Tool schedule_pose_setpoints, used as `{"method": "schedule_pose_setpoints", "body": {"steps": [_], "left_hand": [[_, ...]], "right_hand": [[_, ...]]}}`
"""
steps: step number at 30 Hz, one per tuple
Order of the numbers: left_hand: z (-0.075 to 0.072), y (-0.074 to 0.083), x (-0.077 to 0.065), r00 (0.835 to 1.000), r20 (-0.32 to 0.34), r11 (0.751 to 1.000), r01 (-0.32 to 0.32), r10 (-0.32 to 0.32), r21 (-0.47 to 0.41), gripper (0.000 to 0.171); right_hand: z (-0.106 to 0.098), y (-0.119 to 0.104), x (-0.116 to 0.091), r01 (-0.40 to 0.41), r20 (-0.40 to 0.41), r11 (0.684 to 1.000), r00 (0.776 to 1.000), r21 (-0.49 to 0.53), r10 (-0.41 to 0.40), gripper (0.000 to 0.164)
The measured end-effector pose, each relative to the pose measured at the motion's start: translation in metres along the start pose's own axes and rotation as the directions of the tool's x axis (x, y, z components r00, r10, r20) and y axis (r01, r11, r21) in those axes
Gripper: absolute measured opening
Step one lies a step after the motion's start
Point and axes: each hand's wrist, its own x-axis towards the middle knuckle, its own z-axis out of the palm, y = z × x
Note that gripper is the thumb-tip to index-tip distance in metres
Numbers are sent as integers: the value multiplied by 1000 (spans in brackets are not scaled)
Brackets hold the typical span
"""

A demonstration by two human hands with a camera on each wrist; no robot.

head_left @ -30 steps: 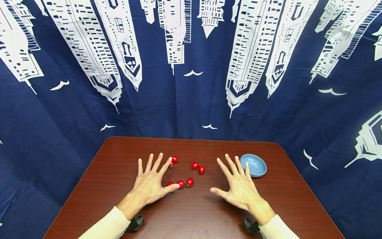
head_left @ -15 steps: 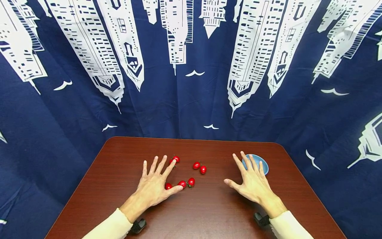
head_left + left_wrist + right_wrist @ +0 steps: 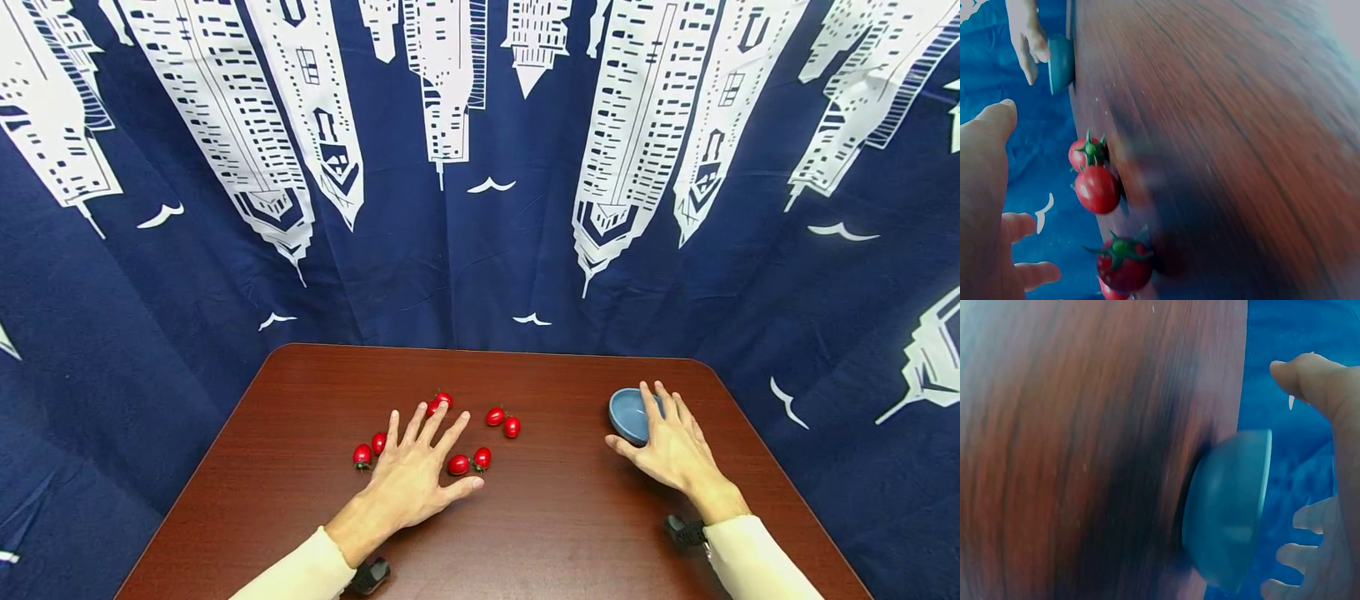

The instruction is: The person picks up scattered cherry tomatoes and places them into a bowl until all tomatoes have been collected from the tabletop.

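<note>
A small blue bowl [image 3: 628,415] stands upright at the right of the table, partly covered by my right hand [image 3: 678,450] in the head view. In the right wrist view the thumb and spread fingers hover above the rim of the bowl [image 3: 1225,509], apart from it. My left hand [image 3: 408,479] hangs over the left half of the table, fingers spread, holding nothing. Around it lie several red cherry tomatoes with green stems: one tomato [image 3: 362,455] to its left, another tomato [image 3: 458,464] near the thumb. The left wrist view shows a tomato [image 3: 1097,189] below the hand.
The brown wooden table [image 3: 555,533] has rounded far corners. Behind it hangs a dark blue curtain [image 3: 487,267] with white building and bird prints. Two more tomatoes [image 3: 495,416] lie near the table's middle. A dark strap-on device [image 3: 371,575] sits at the left wrist.
My right hand has moved right, from beside the bowl to over it. My left hand has shifted slightly right and nearer, uncovering tomatoes on its left. The bowl and tomatoes stay put.
</note>
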Motion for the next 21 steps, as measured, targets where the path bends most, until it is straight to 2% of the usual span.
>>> {"method": "schedule_pose_setpoints", "body": {"steps": [13,21], "left_hand": [[8,25,20,998,8,995,-69,70,-72,96],[17,29,26,997,-18,991,-80,79,-104,92]], "right_hand": [[-4,14,3,-42,26,999,999,3,42,126],[-4,19,1,-36,24,999,999,11,35,120]]}}
